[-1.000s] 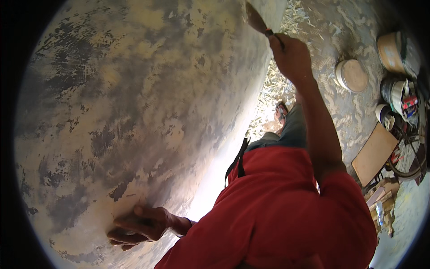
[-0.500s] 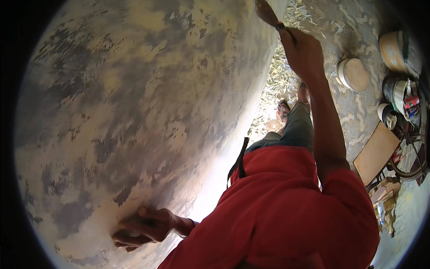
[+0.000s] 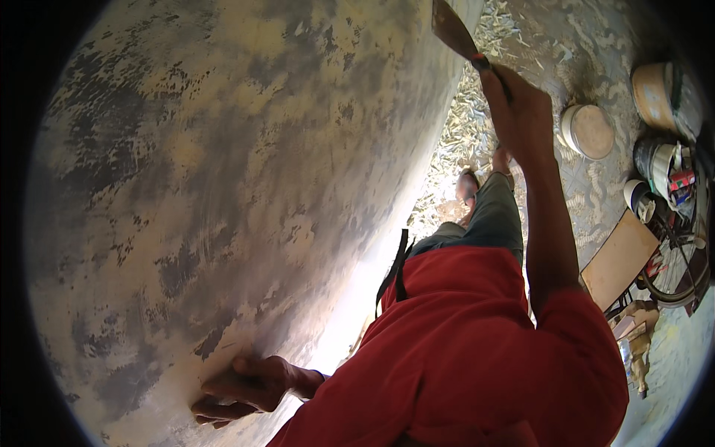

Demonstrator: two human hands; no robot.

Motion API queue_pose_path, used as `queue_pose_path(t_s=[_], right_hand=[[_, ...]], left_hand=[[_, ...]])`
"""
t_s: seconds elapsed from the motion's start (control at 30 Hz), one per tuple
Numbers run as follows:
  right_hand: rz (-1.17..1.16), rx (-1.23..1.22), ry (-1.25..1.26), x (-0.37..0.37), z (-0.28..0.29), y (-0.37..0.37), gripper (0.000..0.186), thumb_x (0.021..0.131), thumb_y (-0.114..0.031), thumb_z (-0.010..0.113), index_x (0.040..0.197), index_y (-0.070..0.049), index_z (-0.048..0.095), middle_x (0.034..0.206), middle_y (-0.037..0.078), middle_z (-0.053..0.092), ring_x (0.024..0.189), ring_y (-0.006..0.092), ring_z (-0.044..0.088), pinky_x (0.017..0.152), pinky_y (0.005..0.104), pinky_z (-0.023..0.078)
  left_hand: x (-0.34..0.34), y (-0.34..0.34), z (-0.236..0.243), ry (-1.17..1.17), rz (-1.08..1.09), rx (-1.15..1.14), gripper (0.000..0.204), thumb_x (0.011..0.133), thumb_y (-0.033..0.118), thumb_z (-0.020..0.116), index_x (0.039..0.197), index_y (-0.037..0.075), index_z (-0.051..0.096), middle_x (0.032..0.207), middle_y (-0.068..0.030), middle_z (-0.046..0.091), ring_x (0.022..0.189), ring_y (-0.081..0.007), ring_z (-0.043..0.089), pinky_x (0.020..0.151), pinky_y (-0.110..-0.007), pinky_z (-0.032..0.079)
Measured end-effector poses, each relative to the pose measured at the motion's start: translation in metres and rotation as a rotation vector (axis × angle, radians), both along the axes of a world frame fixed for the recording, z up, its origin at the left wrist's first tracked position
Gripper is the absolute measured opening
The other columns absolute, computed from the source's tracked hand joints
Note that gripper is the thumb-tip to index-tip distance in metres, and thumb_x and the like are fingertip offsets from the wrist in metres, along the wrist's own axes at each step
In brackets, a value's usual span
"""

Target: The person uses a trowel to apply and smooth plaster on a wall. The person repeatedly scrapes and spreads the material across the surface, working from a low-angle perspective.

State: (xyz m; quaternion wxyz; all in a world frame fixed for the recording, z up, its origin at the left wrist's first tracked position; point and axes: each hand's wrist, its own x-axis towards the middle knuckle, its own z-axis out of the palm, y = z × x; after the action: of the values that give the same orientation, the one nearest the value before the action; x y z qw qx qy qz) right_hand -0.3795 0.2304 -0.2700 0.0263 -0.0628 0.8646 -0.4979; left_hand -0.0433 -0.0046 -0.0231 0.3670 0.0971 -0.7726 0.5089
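A large yellowish surface (image 3: 246, 186) with dark grey scraped patches, apparently a wall, fills the left side. My right hand (image 3: 521, 112) is closed round the handle of a putty knife (image 3: 454, 31), held at the upper middle near the surface's far edge. Its broad blade points up and left; whether the tip touches the surface cannot be told. At the lower left, my left hand (image 3: 242, 389) leans on the patchy surface. Its fingers are bent and somewhat apart, with no object visible in them; the palm side is hidden.
Pale flakes (image 3: 465, 130) litter the floor along the wall's foot, near my feet. To the right stand a round lidded tub (image 3: 590, 132), a larger bucket (image 3: 654, 95) and a bucket of odds and ends (image 3: 663, 167). A brown board (image 3: 620, 255) leans beside a bicycle wheel (image 3: 678, 279).
My right hand and the putty knife have shifted slightly down and to the right. The left hand stays on the surface, almost unmoved. One foot has shifted a little.
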Motion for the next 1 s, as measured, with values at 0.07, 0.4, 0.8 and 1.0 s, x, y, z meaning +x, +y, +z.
queue_pose_path(t_s=[0.07, 0.4, 0.8, 1.0], right_hand=[[0.002, -0.048, -0.045, 0.016, 0.007, 0.000, 0.029, 0.103, -0.034, 0.060, 0.097, -0.010, 0.074, 0.067, 0.014, 0.067, 0.063, 0.0359, 0.069, 0.061, 0.0463, 0.054], [0.081, -0.035, -0.096, -0.020, 0.013, 0.006, 0.038, 0.102, -0.037, 0.057, 0.093, -0.003, 0.073, 0.071, 0.018, 0.067, 0.065, 0.0366, 0.064, 0.065, 0.0462, 0.050], [0.142, -0.135, -0.093, -0.047, 0.022, 0.015, 0.030, 0.102, -0.027, 0.064, 0.100, 0.001, 0.074, 0.062, 0.000, 0.054, 0.054, 0.0067, 0.044, 0.052, 0.0303, 0.035], [0.106, -0.371, -0.373, -0.026, 0.069, 0.024, 0.035, 0.099, -0.020, 0.063, 0.131, -0.006, 0.069, 0.069, 0.003, 0.063, 0.060, 0.0065, 0.053, 0.056, 0.0275, 0.041]], left_hand=[[0.003, 0.002, 0.002, -0.037, 0.013, -0.003, 0.052, 0.105, 0.036, 0.060, 0.147, 0.005, 0.059, 0.160, -0.0259, 0.044, 0.153, -0.0415, 0.035, 0.122, -0.066, 0.019], [0.004, 0.004, 0.001, -0.022, 0.058, 0.007, 0.052, 0.105, 0.035, 0.060, 0.147, 0.004, 0.059, 0.162, -0.0264, 0.040, 0.154, -0.0412, 0.032, 0.123, -0.065, 0.020], [-0.004, -0.001, -0.002, 0.083, -0.040, 0.013, 0.051, 0.101, 0.045, 0.064, 0.140, 0.011, 0.067, 0.155, -0.0225, 0.051, 0.148, -0.0411, 0.043, 0.122, -0.065, 0.020], [-0.002, 0.002, -0.002, 0.130, -0.010, 0.051, 0.053, 0.100, 0.045, 0.064, 0.140, 0.010, 0.068, 0.157, -0.0233, 0.049, 0.148, -0.0417, 0.043, 0.125, -0.062, 0.016]])
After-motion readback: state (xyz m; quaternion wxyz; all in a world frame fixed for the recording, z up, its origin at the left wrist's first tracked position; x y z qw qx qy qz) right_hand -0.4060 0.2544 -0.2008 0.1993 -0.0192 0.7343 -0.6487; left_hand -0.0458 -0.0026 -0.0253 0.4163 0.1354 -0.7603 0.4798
